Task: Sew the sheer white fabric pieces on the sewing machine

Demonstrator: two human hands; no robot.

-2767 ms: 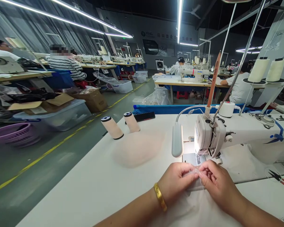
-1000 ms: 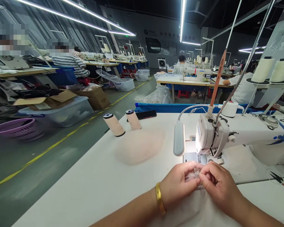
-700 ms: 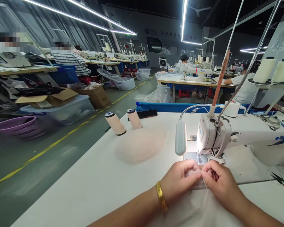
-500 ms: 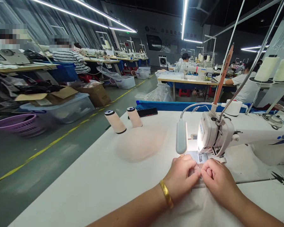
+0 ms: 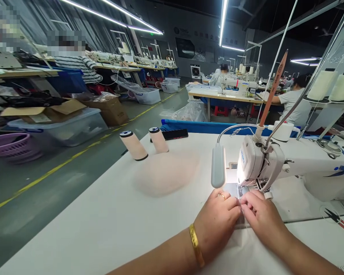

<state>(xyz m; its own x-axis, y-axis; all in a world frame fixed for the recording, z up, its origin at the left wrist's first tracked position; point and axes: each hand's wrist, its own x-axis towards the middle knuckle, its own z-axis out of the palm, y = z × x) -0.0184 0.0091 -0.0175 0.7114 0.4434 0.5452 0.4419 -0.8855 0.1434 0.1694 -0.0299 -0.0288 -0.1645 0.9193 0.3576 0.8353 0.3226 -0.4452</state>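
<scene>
Left hand (image 5: 216, 225) has rolled over, pinching fabric (image 5: 245, 248) with right hand (image 5: 263, 215) (open tabletop (image 5: 103, 217) toward left edge).

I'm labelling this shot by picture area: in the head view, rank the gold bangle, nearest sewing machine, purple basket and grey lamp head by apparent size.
1. Sewing machine
2. Purple basket, partly out of frame
3. Grey lamp head
4. Gold bangle

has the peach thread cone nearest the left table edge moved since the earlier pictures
No. Judged against the tabletop, the left peach cone keeps its place beside the other cone; only the camera view has shifted.
</scene>
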